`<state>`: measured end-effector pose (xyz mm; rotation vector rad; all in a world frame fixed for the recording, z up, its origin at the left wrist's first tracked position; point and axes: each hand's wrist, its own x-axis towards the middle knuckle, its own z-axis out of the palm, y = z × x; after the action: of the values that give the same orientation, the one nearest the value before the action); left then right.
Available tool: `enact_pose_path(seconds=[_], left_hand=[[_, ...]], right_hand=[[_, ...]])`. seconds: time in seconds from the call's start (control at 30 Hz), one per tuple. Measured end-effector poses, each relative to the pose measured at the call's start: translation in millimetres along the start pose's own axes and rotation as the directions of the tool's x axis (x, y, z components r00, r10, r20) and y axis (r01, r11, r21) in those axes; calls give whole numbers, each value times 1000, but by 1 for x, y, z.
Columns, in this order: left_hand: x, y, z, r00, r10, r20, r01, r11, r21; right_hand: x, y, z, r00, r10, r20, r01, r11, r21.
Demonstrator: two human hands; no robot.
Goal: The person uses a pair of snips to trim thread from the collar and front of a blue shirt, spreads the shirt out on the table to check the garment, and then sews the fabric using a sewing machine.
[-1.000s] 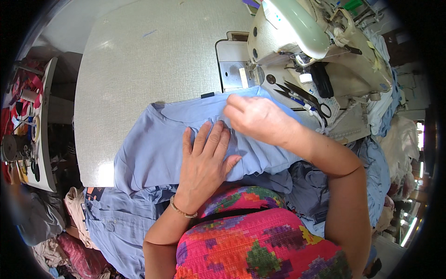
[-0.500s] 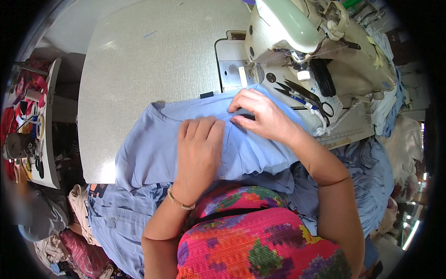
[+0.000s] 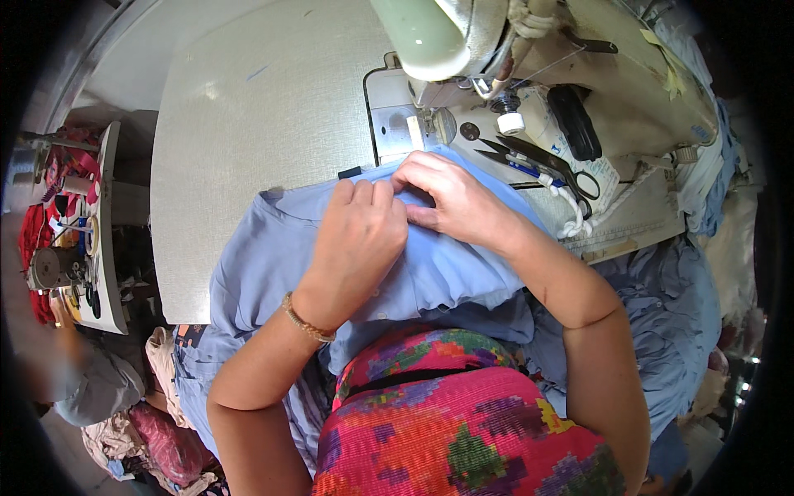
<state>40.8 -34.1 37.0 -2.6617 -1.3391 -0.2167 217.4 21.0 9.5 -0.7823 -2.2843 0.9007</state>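
A light blue shirt [image 3: 265, 240] is spread over the near edge of the sewing table, with a small dark label at its far edge. My left hand [image 3: 361, 236] has its fingers curled down and closed on the cloth near the neckline. Right beside it, my right hand [image 3: 442, 197] pinches the same shirt between thumb and fingers. The two hands almost meet, and the bit of cloth between them is largely hidden. Just beyond my right hand lies the needle plate of the sewing machine [image 3: 662, 91].
Black scissors [image 3: 546, 161] and a blue pen [image 3: 529, 170] lie on the machine bed beside a dark oblong case [image 3: 574, 122]. More blue garments [image 3: 653, 322] are heaped at the right. On the left stands a shelf [image 3: 107, 231] with spools and tools; a person [image 3: 95, 376] is beyond it.
My left hand has shifted up and right, closing in on my right hand, and its fingers have curled in more. The view has moved slightly, so the machine appears further left.
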Motion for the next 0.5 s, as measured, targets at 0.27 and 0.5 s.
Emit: enact_pose_path(seconds=[0.27, 0.5], left_hand=[[-3, -2, 11, 994, -99, -43, 88, 975, -203], [-14, 4, 16, 941, -262, -214, 167, 909, -381]], right_hand=[[-2, 4, 3, 999, -21, -35, 22, 1000, 4], [-3, 3, 3, 999, -15, -46, 15, 1000, 6]])
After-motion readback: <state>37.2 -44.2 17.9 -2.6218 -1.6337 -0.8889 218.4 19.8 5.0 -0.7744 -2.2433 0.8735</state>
